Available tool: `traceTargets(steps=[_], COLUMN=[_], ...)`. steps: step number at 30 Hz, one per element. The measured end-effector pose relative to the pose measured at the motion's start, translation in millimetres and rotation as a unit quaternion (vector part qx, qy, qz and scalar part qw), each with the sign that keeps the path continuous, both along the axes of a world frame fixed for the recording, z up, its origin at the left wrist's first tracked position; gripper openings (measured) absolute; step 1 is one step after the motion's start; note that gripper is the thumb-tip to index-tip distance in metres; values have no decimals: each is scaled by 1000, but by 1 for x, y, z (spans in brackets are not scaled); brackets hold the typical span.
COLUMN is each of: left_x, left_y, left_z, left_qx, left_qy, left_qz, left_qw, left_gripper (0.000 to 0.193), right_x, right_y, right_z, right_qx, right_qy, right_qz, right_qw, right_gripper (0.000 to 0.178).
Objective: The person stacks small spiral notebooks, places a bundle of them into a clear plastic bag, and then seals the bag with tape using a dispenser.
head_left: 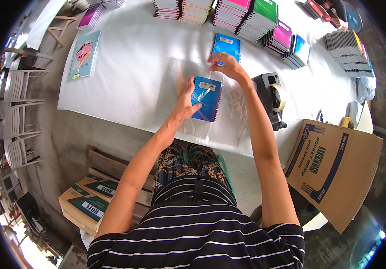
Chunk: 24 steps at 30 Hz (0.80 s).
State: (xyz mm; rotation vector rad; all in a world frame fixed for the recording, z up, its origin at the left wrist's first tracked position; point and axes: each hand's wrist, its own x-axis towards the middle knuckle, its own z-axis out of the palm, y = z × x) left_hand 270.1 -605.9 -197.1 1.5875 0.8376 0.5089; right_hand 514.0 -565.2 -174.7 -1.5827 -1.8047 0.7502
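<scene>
A small blue spiral notebook (208,110) with a white label lies on clear plastic film (232,119) near the table's front edge. A pink edge shows along its right side. My left hand (185,105) grips it from the left, thumb on the cover and fingers along the far left corner. Just beyond it, my right hand (227,66) is raised with thumb and forefinger pinched on what looks like an edge of the film. Behind that hand lies another blue spiral notebook (231,44), partly covered by it.
A black tape dispenser (268,96) stands right of my right forearm. Stacked notebooks (258,20) line the white table's (121,85) far side, with another stack (349,51) at far right. A teal notebook (85,54) lies left. An open cardboard box (334,170) is at right.
</scene>
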Motion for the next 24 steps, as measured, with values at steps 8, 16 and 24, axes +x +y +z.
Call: traceTargets(steps=[8,16,24], left_x=[-10,-42,-99], left_y=[-5,-4,-35], left_z=[-8,-12,-19], left_qx=[-75,143,407], left_qy=[-73,103,361], left_qz=[37,109,99], left_qw=[994,978,833], left_gripper=[94,80,51], right_x=[-61,-123,-133], right_y=[-88,-146,-143], right_z=[18,20,24], right_qx=[250,97,94], right_qy=[-69,-94,-126], right_qz=[-238,-115,-102], right_qw=[936,984,982], right_gripper=[26,30,27])
